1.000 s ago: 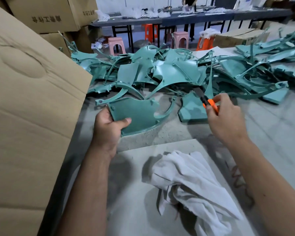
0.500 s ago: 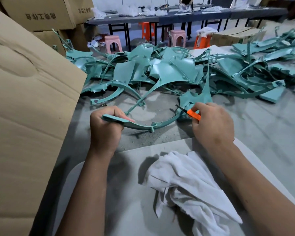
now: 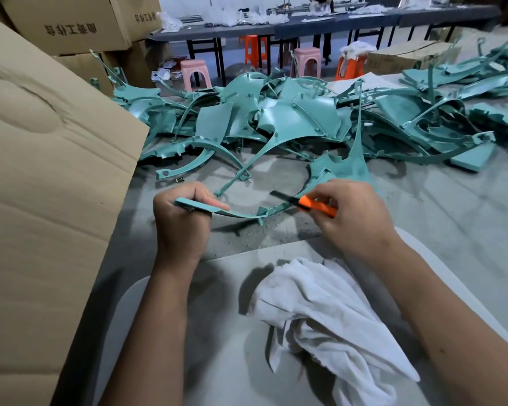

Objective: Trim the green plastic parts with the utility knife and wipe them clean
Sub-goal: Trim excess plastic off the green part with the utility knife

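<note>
Item 1, hands: left hand (image 3: 182,221) curled round one end of a curved green part (image 3: 241,213), thumb laid along its top face; right hand (image 3: 355,218) gripping an orange utility knife (image 3: 317,207), dark blade extended toward the part's rim, seemingly at or just short of it.

Item 2, work piece: the green part arches between the two hands, held just above the bench (image 3: 440,218), a little in from its near edge; its far, wider end lies beyond the right hand.

Item 3, wiping means: white cloth (image 3: 320,315), crumpled on a pale board (image 3: 217,347) at the near edge, untouched; wiping judged not yet begun on this piece.

Item 4, stock: pile of green parts (image 3: 291,118) heaped across the far side of the bench; cardboard box (image 3: 41,186) standing along the left edge.

Handling note: trimming likely goes best with the blade at a shallow angle, drawn along the rim away from the left thumb; light strokes, since the thin arc may flex; steady support near the cut.
</note>
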{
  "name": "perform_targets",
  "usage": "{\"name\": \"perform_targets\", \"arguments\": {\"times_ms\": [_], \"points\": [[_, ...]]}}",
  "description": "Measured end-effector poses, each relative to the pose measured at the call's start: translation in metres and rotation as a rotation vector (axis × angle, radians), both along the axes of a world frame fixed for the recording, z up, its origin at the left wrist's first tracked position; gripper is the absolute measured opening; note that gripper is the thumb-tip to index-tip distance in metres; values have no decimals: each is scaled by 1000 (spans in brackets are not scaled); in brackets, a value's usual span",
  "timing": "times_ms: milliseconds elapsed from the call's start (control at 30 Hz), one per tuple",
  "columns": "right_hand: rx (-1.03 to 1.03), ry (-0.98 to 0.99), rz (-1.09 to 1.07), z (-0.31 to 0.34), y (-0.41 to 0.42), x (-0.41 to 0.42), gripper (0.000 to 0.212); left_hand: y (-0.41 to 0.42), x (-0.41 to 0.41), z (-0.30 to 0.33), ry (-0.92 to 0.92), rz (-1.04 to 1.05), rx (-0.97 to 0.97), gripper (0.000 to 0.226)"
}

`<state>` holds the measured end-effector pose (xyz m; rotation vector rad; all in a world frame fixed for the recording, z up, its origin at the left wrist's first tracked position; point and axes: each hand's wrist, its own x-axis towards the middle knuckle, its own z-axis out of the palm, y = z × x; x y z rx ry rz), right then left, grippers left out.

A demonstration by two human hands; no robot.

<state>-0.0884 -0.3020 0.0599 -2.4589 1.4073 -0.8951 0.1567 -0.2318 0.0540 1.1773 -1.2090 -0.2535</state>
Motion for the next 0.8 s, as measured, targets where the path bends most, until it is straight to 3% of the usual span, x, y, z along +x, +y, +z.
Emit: {"name": "perform_targets", "arguments": {"times_ms": [133,433,533,600,700,800], "points": [[-30,111,-337,-3,-8,-3,20,0,0,0,-53,-10,-17,41],[-42,157,127,0,10,14,8,3,17,-2,-185,-112,-17,50],[138,-26,275,4,12,10,12,4,23,-4,-191,-120,-8,42],[85,-54,209,2,11,10,11,4,25,-6,-191,-125,-2,42],[-92,145,-105,-1,7,10,10,4,25,-6,-222,-118,-3,42],[-59,187,-46,-2,14,17,10,4,25,-5,-263,-123,-10,34]]}}
